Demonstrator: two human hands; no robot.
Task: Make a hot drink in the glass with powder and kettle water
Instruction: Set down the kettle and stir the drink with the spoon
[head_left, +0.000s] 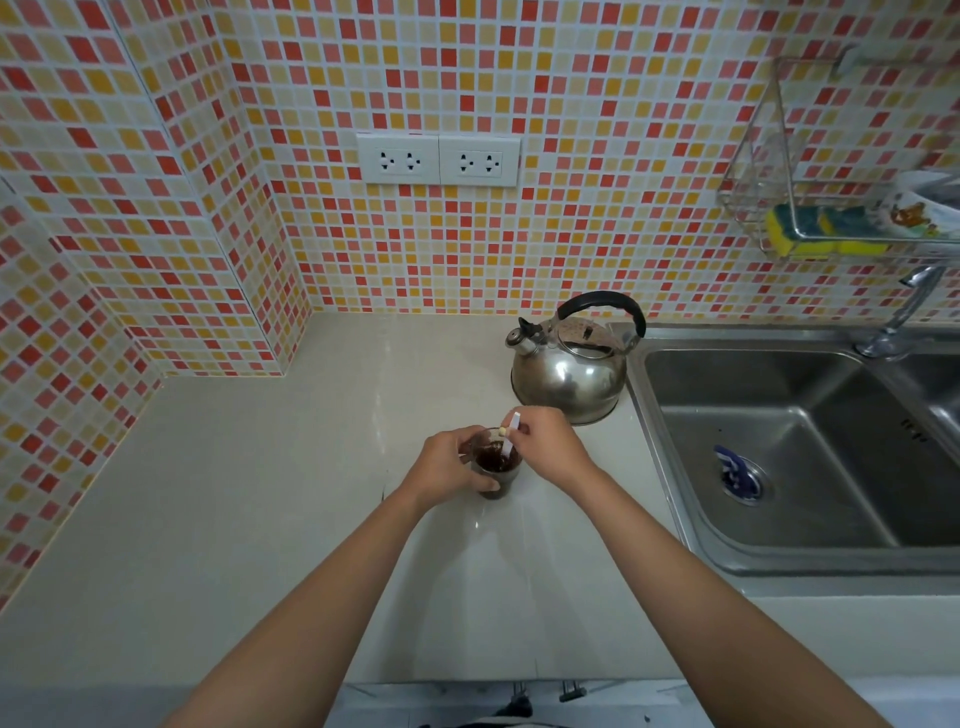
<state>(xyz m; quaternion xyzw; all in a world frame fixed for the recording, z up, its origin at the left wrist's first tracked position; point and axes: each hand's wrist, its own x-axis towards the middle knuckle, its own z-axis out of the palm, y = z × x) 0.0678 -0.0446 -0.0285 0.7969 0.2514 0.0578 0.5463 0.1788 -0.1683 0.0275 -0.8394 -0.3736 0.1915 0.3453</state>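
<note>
A small glass (496, 470) holding dark brown liquid stands on the pale countertop (260, 493). My left hand (449, 467) wraps around its left side. Above the rim, my right hand (545, 444) pinches a thin white stirrer (511, 434) whose lower end dips into the drink. A steel kettle (571, 369) with a black handle sits just behind the glass, upright, its lid on and its spout facing left. No powder packet is in sight.
A steel sink (779, 457) lies to the right, with a blue item (730, 467) at its drain and a tap (904, 312) behind. A wire rack (831, 228) holding sponges hangs above it. Two wall sockets (439, 158) sit on the tiled wall.
</note>
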